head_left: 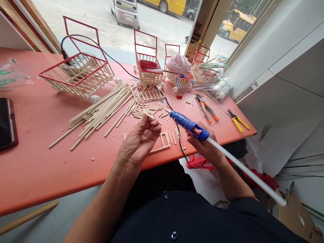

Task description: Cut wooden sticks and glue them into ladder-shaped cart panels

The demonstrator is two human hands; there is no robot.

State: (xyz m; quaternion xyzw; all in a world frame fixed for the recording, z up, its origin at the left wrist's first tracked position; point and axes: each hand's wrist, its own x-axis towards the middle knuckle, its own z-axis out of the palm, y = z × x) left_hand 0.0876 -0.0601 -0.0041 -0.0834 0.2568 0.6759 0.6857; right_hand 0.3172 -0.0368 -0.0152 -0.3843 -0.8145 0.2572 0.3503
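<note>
Between thumb and fingers, my left hand (141, 138) pinches a short wooden stick (149, 115) above the table. My right hand (206, 145) is wrapped round a blue hot glue gun (188, 125), whose nozzle points toward the left hand. A long white glue stick (248, 172) sticks out of the gun's back. Below the hands lies a small ladder-like frame of sticks (165, 141), partly hidden by the left hand. A pile of cut short sticks (144, 110) lies just beyond, with a longer slatted stick panel (150, 95) behind it.
Long sticks (106, 108) lie on the pink table (76, 172). Miniature stick carts with red trim (76, 74) stand along the back. Pliers (206, 108) and yellow-handled cutters (238, 120) lie right. A phone (7, 123) is at far left. The gun's black cord (180, 141) hangs over the edge.
</note>
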